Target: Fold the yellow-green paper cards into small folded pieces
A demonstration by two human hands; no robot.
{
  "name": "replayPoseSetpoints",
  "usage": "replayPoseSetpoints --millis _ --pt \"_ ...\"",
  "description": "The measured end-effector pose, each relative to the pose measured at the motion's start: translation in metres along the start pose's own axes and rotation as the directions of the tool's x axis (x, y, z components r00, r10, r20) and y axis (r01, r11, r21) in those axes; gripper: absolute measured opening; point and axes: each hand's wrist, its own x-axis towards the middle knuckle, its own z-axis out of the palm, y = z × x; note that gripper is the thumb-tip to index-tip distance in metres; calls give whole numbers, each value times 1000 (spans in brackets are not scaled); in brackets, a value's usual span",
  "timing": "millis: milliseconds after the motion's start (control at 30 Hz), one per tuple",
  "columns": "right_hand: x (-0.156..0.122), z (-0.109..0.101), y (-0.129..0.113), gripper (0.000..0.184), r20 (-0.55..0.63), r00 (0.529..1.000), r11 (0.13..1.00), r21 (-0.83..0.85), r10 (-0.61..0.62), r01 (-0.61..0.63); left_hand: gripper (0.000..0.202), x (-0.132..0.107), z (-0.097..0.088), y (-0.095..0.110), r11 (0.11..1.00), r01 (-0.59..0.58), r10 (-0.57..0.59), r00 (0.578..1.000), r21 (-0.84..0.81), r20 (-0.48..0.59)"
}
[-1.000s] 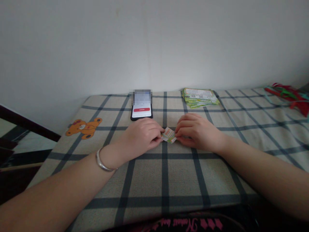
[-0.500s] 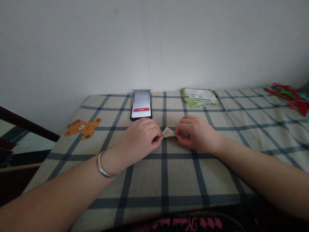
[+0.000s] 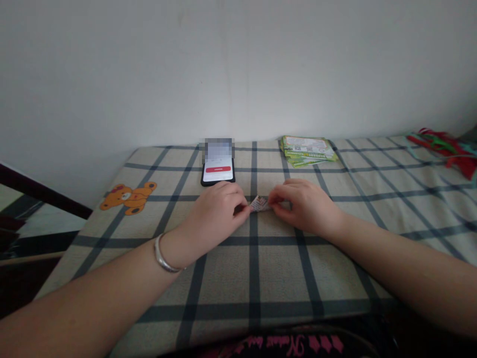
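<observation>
A small folded piece of printed paper (image 3: 260,204) is held between my two hands, just above or on the checked tablecloth; I cannot tell which. My left hand (image 3: 223,206) pinches its left corner between thumb and fingertips, and a silver bangle circles that wrist. At the opposite corner my right hand (image 3: 301,204) pinches with thumb and forefinger. Dark printed lines show on the paper's visible face, and its outer ends are hidden by my fingers. A smartphone (image 3: 218,171) with a lit screen lies right behind my left hand.
The checked tablecloth (image 3: 223,288) covers the table, which meets a white wall (image 3: 238,69). A stack of green printed leaflets (image 3: 307,149) lies at the back. An orange teddy bear figure (image 3: 130,198) is at the left edge, and a red and green bundle (image 3: 447,149) at the far right.
The paper between my hands has turned or been folded, so a more densely printed, narrower face shows. My left hand and bangle have shifted slightly right; my right fingertips have moved slightly left.
</observation>
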Motion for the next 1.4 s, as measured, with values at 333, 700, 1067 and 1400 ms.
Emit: replayPoseSetpoints --millis 333,700,1067,1400 --pt "-1 3 1 15 -29 999 1000 -21 -16 16 19 1 3 -3 996 67 -68 998 -60 -14" --pt "-1 -1 -1 16 36 996 995 -60 -80 82 16 2 6 -2 995 90 -91 996 -39 -18" --pt "0 0 -3 18 46 994 988 -120 -96 101 20 2 6 -1 994 107 -107 994 10 -7" --pt "-1 2 -4 19 35 998 993 -110 -43 47 13 0 6 1 993 109 -108 994 47 -14"
